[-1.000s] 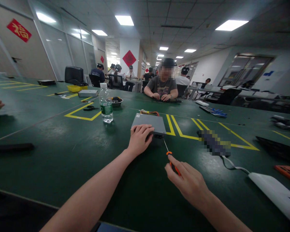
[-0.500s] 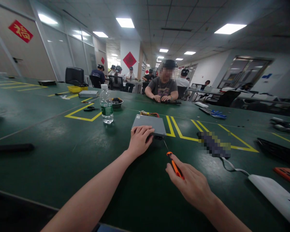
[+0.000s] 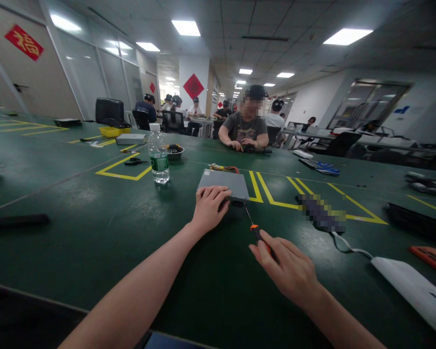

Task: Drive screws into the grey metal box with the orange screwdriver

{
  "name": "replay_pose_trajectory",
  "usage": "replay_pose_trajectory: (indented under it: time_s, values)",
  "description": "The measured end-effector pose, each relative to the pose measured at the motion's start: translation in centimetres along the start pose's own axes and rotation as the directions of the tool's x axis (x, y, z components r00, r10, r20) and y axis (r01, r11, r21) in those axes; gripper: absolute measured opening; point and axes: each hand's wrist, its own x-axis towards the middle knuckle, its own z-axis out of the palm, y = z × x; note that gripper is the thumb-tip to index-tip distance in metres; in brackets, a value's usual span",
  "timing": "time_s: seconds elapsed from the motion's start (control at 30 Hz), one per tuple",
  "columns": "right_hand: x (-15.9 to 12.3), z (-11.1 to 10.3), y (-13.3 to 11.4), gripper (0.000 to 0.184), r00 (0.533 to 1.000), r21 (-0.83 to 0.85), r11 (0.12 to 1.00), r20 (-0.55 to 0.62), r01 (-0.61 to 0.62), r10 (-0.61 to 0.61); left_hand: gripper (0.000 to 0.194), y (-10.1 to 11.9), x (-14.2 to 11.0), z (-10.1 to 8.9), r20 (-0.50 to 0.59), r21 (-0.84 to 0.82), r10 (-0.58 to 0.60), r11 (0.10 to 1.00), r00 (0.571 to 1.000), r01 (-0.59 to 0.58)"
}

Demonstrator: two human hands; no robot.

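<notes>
A grey computer power supply [image 3: 227, 182] lies flat on the green table, its coloured cable bundle [image 3: 224, 168] trailing off the far side. My left hand [image 3: 210, 207] grips its near left edge, fingers over the top and thumb at the front face. In my right hand [image 3: 288, 264] is a screwdriver [image 3: 255, 231] with an orange and black handle. Its thin shaft slants up to the front right corner of the power supply, where the tip meets or nearly meets the casing; the exact contact is too small to tell.
A water bottle [image 3: 159, 157] stands left of the power supply, with a metal bowl [image 3: 174, 152] behind it. At right lie a white power strip [image 3: 409, 291], an orange phone [image 3: 430, 259] and blue gloves [image 3: 325, 168]. A person [image 3: 245, 123] sits across the table.
The screwdriver handle has turned within my right hand's fingers, its tip staying at the same corner. My left hand and the power supply hold still. Another person's hand at far left has left view.
</notes>
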Motion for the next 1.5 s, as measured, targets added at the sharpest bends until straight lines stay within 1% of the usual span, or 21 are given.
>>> replay_pose_trajectory:
  time_s: [0.07, 0.13, 0.17, 0.23, 0.3, 0.37, 0.47, 0.57, 0.67, 0.83, 0.97, 1.1, 1.17, 1.27, 1.4, 1.5]
  values:
    - [0.0, -0.2, 0.2, 0.015, 1.0, -0.009, 1.0, 0.015, -0.013, 0.014, 0.023, 0.0, 0.0, 0.0, -0.002, -0.002, -0.002, 1.0, 1.0, 0.002]
    - [0.0, -0.3, 0.1, 0.02, 0.998, 0.033, 0.999, 0.048, -0.029, 0.027, 0.023, -0.1, 0.0, 0.0, -0.004, -0.001, -0.005, 1.0, 1.0, 0.005]
    - [0.1, -0.3, 0.0, 0.02, 0.997, 0.057, 0.998, 0.065, -0.037, 0.034, 0.022, -0.1, 0.0, 0.0, -0.006, -0.001, -0.004, 1.0, 1.0, 0.004]
    - [0.2, -0.4, -0.3, 0.014, 0.995, 0.09, 0.995, 0.093, -0.047, 0.039, 0.022, 0.0, 0.0, 0.0, -0.008, -0.001, -0.002, 1.0, 1.0, 0.002]
    - [0.3, -0.3, -0.5, 0.011, 0.994, 0.093, 0.995, 0.11, -0.032, 0.022, 0.022, 0.0, 0.0, -0.1, -0.008, -0.002, -0.003, 1.0, 1.0, 0.003]
    - [0.4, -0.3, -0.5, 0.013, 0.995, 0.083, 0.997, 0.097, -0.001, -0.007, 0.022, 0.0, 0.0, -0.1, -0.003, -0.005, -0.006, 1.0, 1.0, 0.006]
    - [0.5, -0.4, -0.1, 0.016, 0.999, 0.038, 0.999, 0.045, 0.029, -0.031, 0.022, 0.0, 0.0, 0.0, 0.006, -0.007, -0.007, 1.0, 1.0, 0.007]
    - [0.7, -0.7, 0.2, 0.01, 1.0, -0.019, 1.0, 0.007, 0.007, -0.007, 0.022, -0.1, 0.0, 0.0, 0.006, -0.001, -0.007, 1.0, 1.0, 0.007]
    - [0.8, -0.7, 0.0, 0.008, 1.0, -0.018, 1.0, 0.008, -0.013, 0.013, 0.023, -0.1, 0.0, 0.0, 0.004, 0.004, -0.002, 1.0, 1.0, 0.002]
    - [0.5, -0.3, -0.2, 0.016, 1.0, 0.053, 0.998, 0.022, -0.022, 0.021, 0.023, -0.1, 0.0, 0.0, 0.001, -0.002, -0.002, 1.0, 1.0, 0.002]
    - [0.1, -0.2, 0.3, 0.015, 1.0, 0.007, 1.0, -0.003, -0.031, 0.031, 0.023, 0.0, 0.0, 0.1, -0.004, -0.004, -0.007, 1.0, 1.0, 0.007]
    - [0.4, -0.5, 0.5, 0.013, 0.999, -0.027, 0.999, -0.028, -0.031, 0.03, 0.025, 0.0, 0.0, 0.2, 0.001, -0.001, -0.012, 1.0, 1.0, 0.012]
    - [0.5, -0.6, 0.2, 0.012, 0.999, -0.038, 0.999, -0.017, -0.037, 0.037, 0.025, 0.0, 0.0, 0.1, 0.004, 0.0, -0.008, 1.0, 1.0, 0.008]
    - [0.4, -0.4, -0.1, 0.014, 0.999, -0.045, 0.998, 0.029, -0.035, 0.037, 0.025, -0.1, 0.0, 0.1, 0.0, -0.006, -0.009, 1.0, 1.0, 0.009]
    - [0.4, -0.3, -0.1, 0.014, 0.999, -0.088, 0.996, 0.01, -0.034, 0.035, 0.024, -0.1, 0.0, 0.1, 0.001, -0.019, -0.006, 1.0, 1.0, 0.006]
    - [0.6, -0.6, 0.3, 0.015, 0.998, -0.081, 0.995, -0.011, -0.066, 0.065, 0.024, -0.1, 0.0, 0.1, 0.001, -0.019, -0.007, 1.0, 1.0, 0.007]
